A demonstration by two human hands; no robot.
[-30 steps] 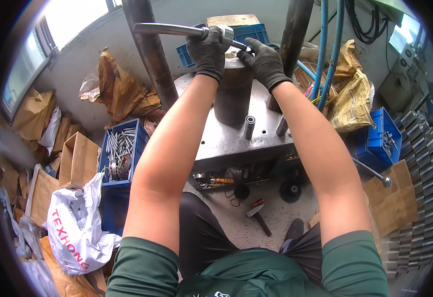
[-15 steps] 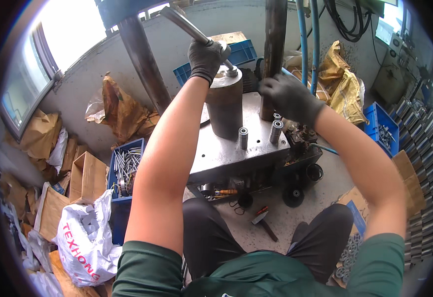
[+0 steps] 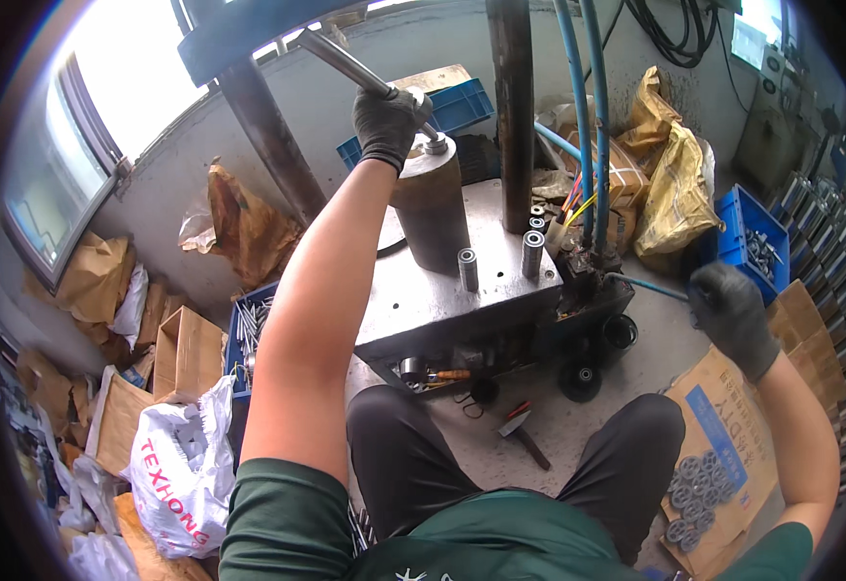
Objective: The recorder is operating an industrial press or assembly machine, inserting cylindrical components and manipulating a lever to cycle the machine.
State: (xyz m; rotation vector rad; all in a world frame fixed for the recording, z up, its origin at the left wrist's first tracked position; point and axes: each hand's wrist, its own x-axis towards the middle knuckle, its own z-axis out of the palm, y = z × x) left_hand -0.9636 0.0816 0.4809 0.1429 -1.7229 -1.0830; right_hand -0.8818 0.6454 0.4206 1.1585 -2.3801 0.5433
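My left hand [image 3: 384,126], in a dark glove, is closed round a long steel shaft [image 3: 341,60]. The shaft slants down to the right, its lower end at the top of an upright metal cylinder [image 3: 430,223]. That cylinder stands on a thick steel plate [image 3: 408,315]. Two short stacks of bearings, a nearer stack [image 3: 468,271] and a taller stack [image 3: 532,257], rest on the plate to its right. My right hand [image 3: 730,310], also gloved, is off to the right near a blue bin [image 3: 778,257] of metal parts. Its fingers are blurred.
A dark left column [image 3: 270,136] and a right column [image 3: 513,116] rise by the plate, with blue hoses [image 3: 588,145] alongside. A hammer [image 3: 525,436] lies on the floor between my legs. Metal rings [image 3: 699,494] sit on cardboard [image 3: 747,436] at right. A white bag [image 3: 181,465] stands at left.
My right hand has swung away from the right column, out to the right and nearer to me. My left hand still grips the shaft at the cylinder. The whole view has shifted slightly.
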